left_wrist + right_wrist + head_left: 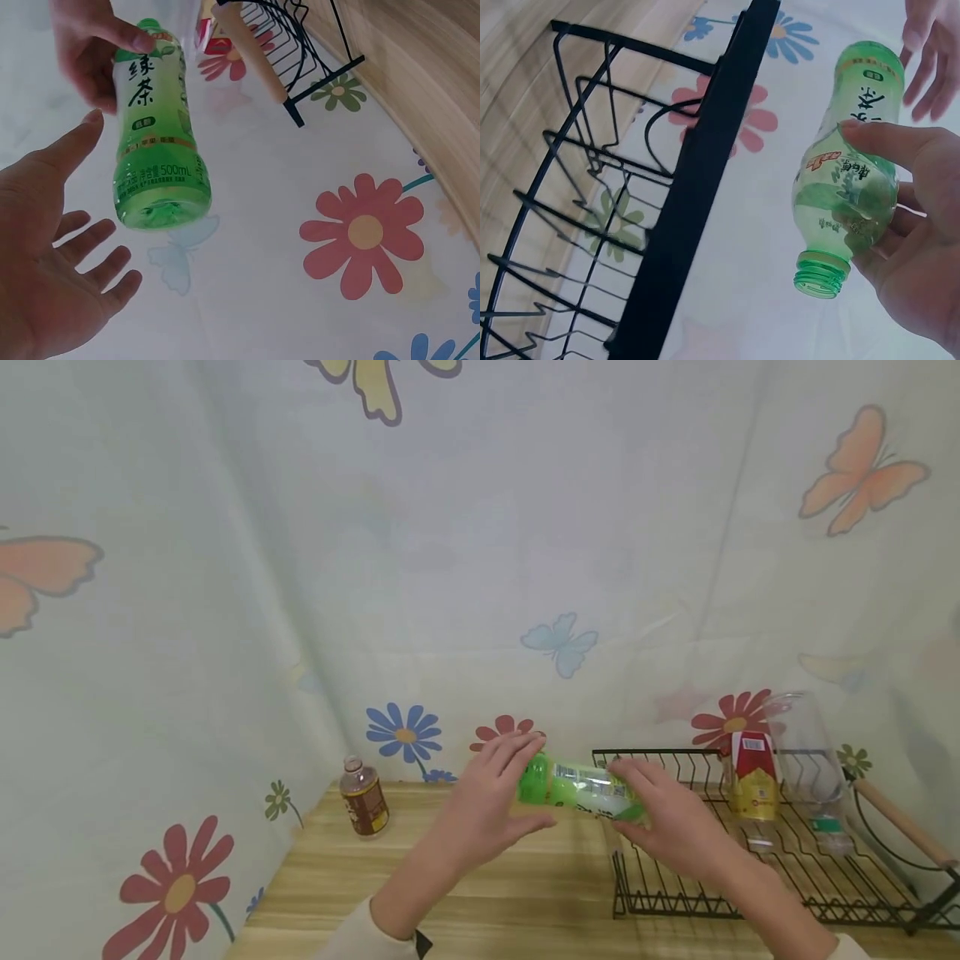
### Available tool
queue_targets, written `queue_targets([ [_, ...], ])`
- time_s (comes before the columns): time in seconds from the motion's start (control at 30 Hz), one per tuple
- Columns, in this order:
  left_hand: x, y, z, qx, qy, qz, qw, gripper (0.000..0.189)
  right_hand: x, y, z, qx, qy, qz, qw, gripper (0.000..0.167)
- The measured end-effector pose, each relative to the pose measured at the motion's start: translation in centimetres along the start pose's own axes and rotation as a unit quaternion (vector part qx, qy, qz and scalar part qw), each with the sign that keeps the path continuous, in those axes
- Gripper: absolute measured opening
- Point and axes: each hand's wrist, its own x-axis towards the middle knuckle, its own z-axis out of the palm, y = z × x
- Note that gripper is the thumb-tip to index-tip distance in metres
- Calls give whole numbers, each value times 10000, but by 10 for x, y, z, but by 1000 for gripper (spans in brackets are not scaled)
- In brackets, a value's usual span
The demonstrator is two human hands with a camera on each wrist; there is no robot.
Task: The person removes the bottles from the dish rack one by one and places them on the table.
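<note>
A green tea bottle [581, 787] is held in the air above the table, tipped almost level. My right hand [671, 814] grips it round the shoulder, thumb on one side and fingers behind, as the right wrist view shows. The bottle's neck [821, 274] has no cap and points away from my left hand. My left hand [487, 793] is beside the base, with fingers and thumb spread. In the left wrist view a gap shows between that hand and the bottle's base [161, 210].
A black wire rack [667, 906] with a wooden handle [896, 818] stands at the right of the wooden table [525, 902]. It holds a red and yellow carton [753, 785] and a clear bottle [806, 760]. A brown-labelled bottle [365, 802] stands at back left. A patterned curtain hangs behind.
</note>
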Motion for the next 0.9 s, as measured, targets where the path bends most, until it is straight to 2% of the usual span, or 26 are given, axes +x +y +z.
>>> queue_targets([
  [0.27, -1, 5, 6, 322, -178, 229, 9991, 86, 1, -16, 0, -132, -69, -444, 9989, 76],
  [0.43, -1, 7, 6, 369, -410, 91, 9984, 81, 3, -20, 3, -293, -30, -658, 9974, 76],
  [0.67, 0, 7, 12, 353, -752, -149, 9964, 76, 5, -23, 6, -307, -30, -600, 9977, 74],
  [0.9, -2, 7, 20, 276, -809, -204, 9961, 69, 6, -24, 11, -110, 46, -563, 9983, 73],
])
